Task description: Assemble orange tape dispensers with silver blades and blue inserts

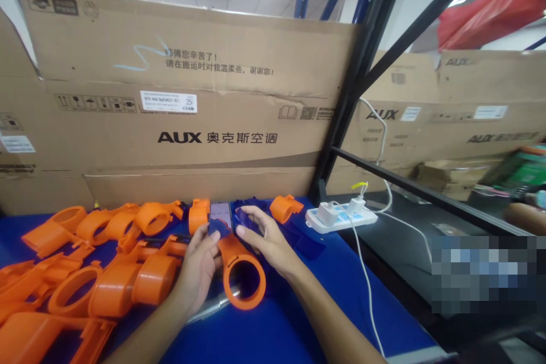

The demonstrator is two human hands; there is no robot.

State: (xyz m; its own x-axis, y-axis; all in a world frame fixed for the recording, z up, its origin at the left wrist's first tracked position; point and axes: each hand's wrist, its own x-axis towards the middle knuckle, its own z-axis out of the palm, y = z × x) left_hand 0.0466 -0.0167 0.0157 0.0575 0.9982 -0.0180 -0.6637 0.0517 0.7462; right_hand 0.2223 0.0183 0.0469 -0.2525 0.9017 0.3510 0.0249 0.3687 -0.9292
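Note:
My left hand (201, 261) is closed on an orange plastic tape dispenser (261, 290), gripping its upper end, where a dark blue piece (218, 227) sits under the thumb. The dispenser's round ring points down toward me. My right hand (265, 233) is just to the right, thumb and fingers pinched around a dark blue plastic piece (243, 218); its exact shape is partly hidden. Behind the hands a phone (222, 212) with a lit screen stands beside another orange dispenser (198, 215). Below my left wrist lies a silvery object (213, 305), mostly covered.
Several orange dispensers (113, 290) crowd the left of the blue tabletop (290, 318). One more orange part (284, 209) and dark blue pieces (309, 244) lie right. A white power strip (341, 217) trails cables. A large carton (217, 114) and black rack post (354, 85) stand behind.

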